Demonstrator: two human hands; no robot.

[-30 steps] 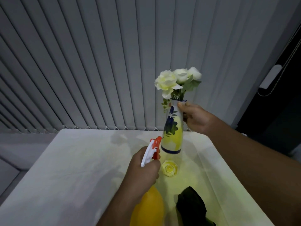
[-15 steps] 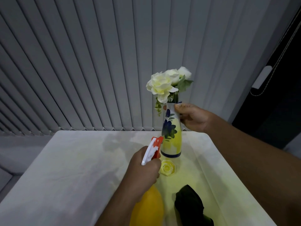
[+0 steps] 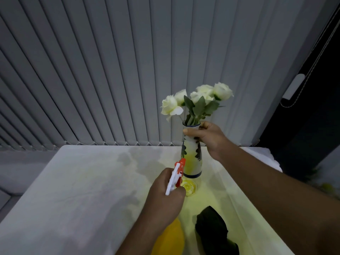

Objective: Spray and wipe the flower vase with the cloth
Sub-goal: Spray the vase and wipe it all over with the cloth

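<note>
Since the earlier frames we see the flower vase (image 3: 191, 159) turned in the right hand's grip: the large blue flower motif that faced us has swung away, and a mostly yellow side with dark leaf marks at the edges now faces us. The white roses (image 3: 197, 100) have spread out, with one bloom out to the left and the rest to the right. The spray bottle (image 3: 170, 238) stays aimed at the vase as before.

On the left, the pale table (image 3: 73, 190) lies bare in front of grey vertical blinds (image 3: 110, 70). Moving right, our left hand (image 3: 163, 197) is clenched around the neck of the yellow spray bottle, its red and white nozzle (image 3: 177, 172) close in front of the vase's lower body. Just beyond the hand a small clear faceted dish (image 3: 190, 186) sits on the table at the vase's foot; we cannot tell what is in it.

The vase stands upright near the table's far edge and holds the roses with their green leaves. Further right, our right hand (image 3: 207, 138) grasps the vase at its neck, fingers wrapped just below the rim, forearm reaching in from the lower right. The dark cloth (image 3: 211, 229) lies bunched on the table near the bottle, beneath that forearm.
</note>
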